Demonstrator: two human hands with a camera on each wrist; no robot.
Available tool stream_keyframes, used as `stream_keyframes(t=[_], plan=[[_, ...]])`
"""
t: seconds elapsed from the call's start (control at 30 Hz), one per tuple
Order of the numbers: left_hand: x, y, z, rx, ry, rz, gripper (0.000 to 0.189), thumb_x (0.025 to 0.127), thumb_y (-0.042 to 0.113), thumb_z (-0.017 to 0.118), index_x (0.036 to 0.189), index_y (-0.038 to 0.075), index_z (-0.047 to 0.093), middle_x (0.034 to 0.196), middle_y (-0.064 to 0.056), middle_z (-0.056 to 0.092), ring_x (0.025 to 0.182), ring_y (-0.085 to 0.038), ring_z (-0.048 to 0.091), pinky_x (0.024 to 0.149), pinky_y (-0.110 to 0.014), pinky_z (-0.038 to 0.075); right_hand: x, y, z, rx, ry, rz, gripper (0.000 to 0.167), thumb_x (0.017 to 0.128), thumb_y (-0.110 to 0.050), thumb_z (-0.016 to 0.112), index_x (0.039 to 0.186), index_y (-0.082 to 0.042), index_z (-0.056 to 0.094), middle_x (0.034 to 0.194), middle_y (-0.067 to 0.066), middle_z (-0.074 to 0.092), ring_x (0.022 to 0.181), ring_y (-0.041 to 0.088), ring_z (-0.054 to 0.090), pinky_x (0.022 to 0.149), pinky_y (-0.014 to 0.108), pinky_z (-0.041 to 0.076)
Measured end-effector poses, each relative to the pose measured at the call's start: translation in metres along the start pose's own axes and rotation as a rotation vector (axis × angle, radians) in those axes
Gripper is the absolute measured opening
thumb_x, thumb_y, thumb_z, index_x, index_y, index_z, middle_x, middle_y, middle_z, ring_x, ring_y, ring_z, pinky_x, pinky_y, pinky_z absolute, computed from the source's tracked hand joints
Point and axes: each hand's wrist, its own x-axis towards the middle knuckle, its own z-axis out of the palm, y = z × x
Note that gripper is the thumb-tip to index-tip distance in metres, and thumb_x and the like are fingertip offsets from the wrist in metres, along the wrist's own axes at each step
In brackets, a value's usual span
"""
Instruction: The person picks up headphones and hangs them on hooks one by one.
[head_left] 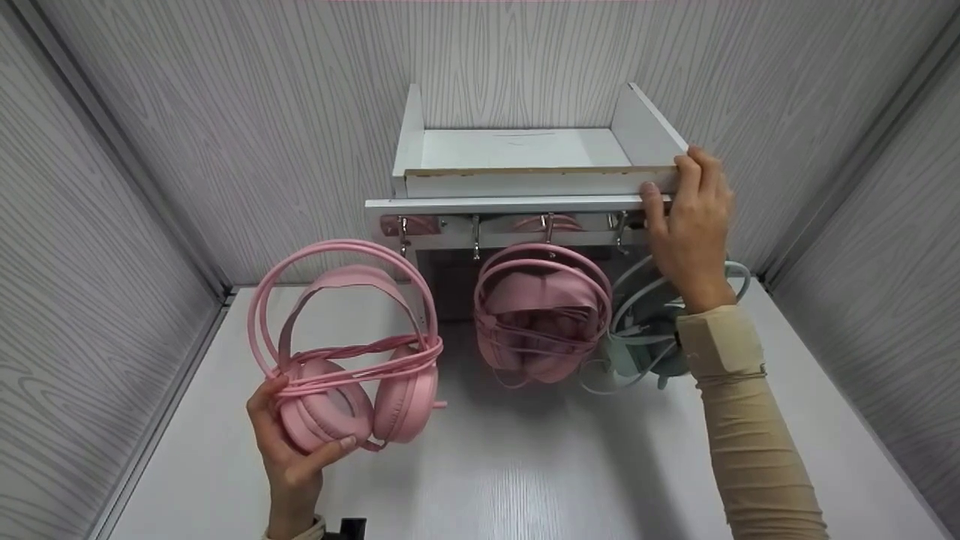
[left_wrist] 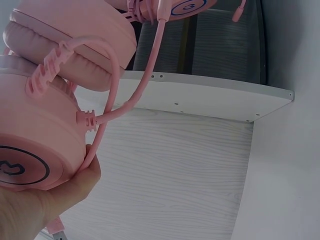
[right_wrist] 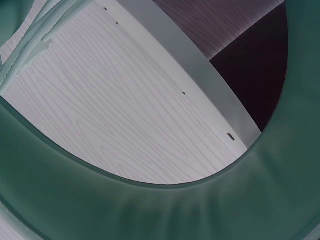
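Observation:
My left hand (head_left: 289,461) holds a pair of pink headphones (head_left: 406,405) by one ear cup, left of the white shelf (head_left: 525,184). Its pink cable is wound around the headband and cups; a metal plug (left_wrist: 59,235) shows below the hand in the left wrist view. Up at the shelf's right front corner, my right hand (head_left: 694,225) grips the board, thumb on the front and fingers over the side. Beneath that hand hang green headphones (head_left: 670,352), partly hidden by the forearm. Their green headband (right_wrist: 170,212) fills the lower right wrist view, which does not show the hand.
A second pink pair of headphones (head_left: 544,292) hangs under the middle of the shelf. Several metal hooks (head_left: 476,238) line the shelf's front rail. Grey wood-grain panels (head_left: 97,225) enclose both sides and the back, above a white surface (head_left: 510,465).

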Motion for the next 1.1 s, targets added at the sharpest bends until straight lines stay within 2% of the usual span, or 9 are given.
stream_keyframes(t=[0.23, 0.53, 1.1], plan=[[0.0007, 0.0012, 0.0016, 0.003, -0.004, 0.008, 0.094, 0.053, -0.025, 0.065, 0.14, -0.005, 0.037, 0.137, -0.023, 0.037, 0.12, -0.034, 0.045, 0.096, -0.03, 0.05, -0.0002, 0.0006, 0.0002, -0.002, 0.004, -0.004, 0.053, 0.105, -0.033, 0.051, 0.133, 0.012, 0.049, 0.144, 0.03, 0.043, 0.135, 0.044, 0.039, 0.11, 0.058, 0.026], [-0.0011, 0.0004, 0.0032, 0.036, 0.015, -0.065, 0.093, 0.054, -0.025, 0.067, 0.14, -0.005, 0.036, 0.139, -0.021, 0.038, 0.122, -0.032, 0.045, 0.099, -0.029, 0.048, -0.0005, -0.0014, -0.0006, 0.008, 0.004, 0.002, 0.053, 0.104, -0.032, 0.052, 0.132, 0.013, 0.05, 0.144, 0.03, 0.043, 0.136, 0.044, 0.039, 0.112, 0.056, 0.025], [-0.0047, -0.0027, 0.0034, 0.063, 0.012, -0.094, 0.094, 0.054, -0.022, 0.068, 0.14, -0.006, 0.034, 0.139, -0.021, 0.038, 0.12, -0.031, 0.046, 0.098, -0.028, 0.049, -0.0012, -0.0017, 0.0005, 0.009, 0.024, -0.02, 0.052, 0.104, -0.031, 0.052, 0.132, 0.013, 0.05, 0.142, 0.03, 0.044, 0.134, 0.044, 0.041, 0.112, 0.058, 0.024]])
